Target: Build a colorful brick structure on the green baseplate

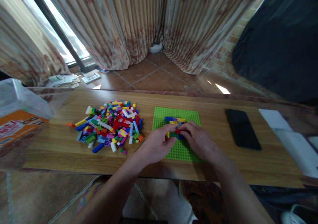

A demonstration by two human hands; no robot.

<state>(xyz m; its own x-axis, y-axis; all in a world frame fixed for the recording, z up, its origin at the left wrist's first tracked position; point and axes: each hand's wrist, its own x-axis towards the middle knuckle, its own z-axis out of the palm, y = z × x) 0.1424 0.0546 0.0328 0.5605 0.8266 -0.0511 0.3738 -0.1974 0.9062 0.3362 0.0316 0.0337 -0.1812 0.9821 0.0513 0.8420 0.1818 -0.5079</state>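
Note:
A green studded baseplate [160, 113] lies on the wooden table, with a low build of coloured toy bricks [175, 119] on it. Blue, yellow, grey and green bricks show in the build; its middle is partly hidden by fingers. My left hand [156, 144] is closed around the build's near left side, thumb at the front and index finger over the top. From the other side, my right hand [197, 139] pinches a small red brick [177, 131] between thumb and fingers, right at the build. Whether that brick is pressed on cannot be seen.
A loose pile of mixed bricks [119, 123] spreads over the table's left half. Beyond it, at the far left, stands a clear plastic box [22, 101] with an orange label. A black phone [242, 129] and white sheets [285, 131] lie to the right.

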